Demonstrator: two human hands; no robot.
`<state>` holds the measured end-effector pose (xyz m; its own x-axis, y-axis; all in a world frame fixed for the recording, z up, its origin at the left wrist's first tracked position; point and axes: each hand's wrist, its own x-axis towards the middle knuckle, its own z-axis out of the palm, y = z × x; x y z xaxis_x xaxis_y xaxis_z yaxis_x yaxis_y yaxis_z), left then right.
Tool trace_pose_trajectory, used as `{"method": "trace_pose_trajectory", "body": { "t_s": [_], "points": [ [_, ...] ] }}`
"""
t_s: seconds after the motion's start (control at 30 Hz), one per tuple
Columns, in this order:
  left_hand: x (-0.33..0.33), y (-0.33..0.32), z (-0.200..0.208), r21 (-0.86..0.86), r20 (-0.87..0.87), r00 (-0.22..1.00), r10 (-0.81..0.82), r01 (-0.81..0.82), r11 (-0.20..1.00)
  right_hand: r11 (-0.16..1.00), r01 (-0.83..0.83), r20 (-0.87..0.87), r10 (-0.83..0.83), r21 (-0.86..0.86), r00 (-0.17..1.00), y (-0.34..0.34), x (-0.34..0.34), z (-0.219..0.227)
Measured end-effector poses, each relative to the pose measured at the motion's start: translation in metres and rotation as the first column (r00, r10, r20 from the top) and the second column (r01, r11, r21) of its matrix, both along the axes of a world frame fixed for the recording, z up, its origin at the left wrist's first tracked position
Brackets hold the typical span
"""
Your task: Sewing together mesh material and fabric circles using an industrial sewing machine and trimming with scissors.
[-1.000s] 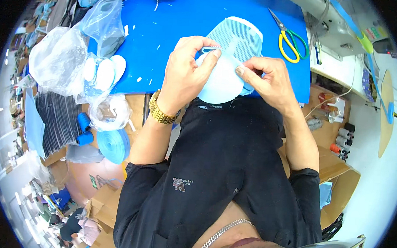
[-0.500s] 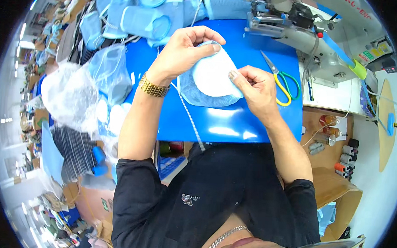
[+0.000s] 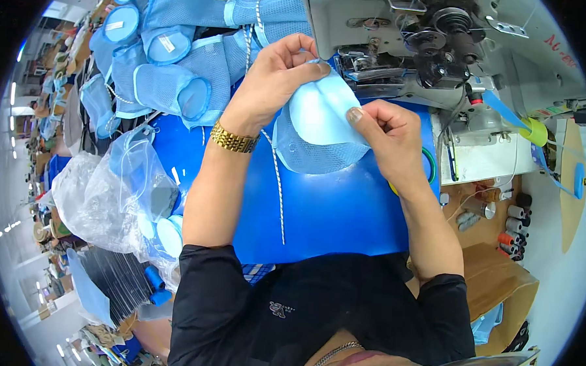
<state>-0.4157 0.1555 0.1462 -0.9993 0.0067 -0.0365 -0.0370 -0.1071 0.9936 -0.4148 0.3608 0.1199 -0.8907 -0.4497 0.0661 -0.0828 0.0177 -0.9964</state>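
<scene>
Both grips pinch a pale round piece over blue mesh, above the surface

Largest first: blue surface [image 3: 331, 217], with a sewing machine [image 3: 514, 68] at its far right and a heap of blue mesh pouches [image 3: 210, 65] at far left. Mesh pouch [image 3: 307, 159] in work is mid-surface, held up between the hands, smooth round piece [image 3: 325, 119] lying over it. Left grip [image 3: 275, 77] closed, thumb and fingers on the piece's top edge; right grip [image 3: 390, 138] closed on its right edge. Can't tell whether mesh is caught under the fingertips too.

Doing it well, my judgement: match the two edges all round; pull evenly, since a slight fold shows between the thumbs and mesh likely stretches easily. Shift one pinch at a time so the other holds the alignment. Striped cord [image 3: 279, 189] lies below, left of the pouch; best clear of the edge. Scissors [image 3: 430, 164], mostly hidden behind the right hand: mind the knuckles.
</scene>
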Motion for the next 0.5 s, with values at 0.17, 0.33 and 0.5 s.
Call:
{"method": "trace_pose_trajectory", "body": {
  "t_s": [0.17,0.33,0.5],
  "points": [
    [-0.003,0.005,-0.005,0.039,0.01,0.999,0.032,-0.033,0.999,0.999,0.021,0.013,-0.021,0.029,1.0,0.003,-0.004,0.0],
    [0.0,0.01,-0.006,0.087,0.012,0.998,0.065,-0.066,0.994,0.999,0.012,0.021,-0.013,0.042,1.0,0.007,-0.006,0.003],
    [-0.001,0.012,-0.008,0.08,-0.005,0.997,0.081,-0.081,0.994,0.999,0.018,0.03,-0.019,0.045,0.999,0.007,-0.006,0.004]
  ]
}}
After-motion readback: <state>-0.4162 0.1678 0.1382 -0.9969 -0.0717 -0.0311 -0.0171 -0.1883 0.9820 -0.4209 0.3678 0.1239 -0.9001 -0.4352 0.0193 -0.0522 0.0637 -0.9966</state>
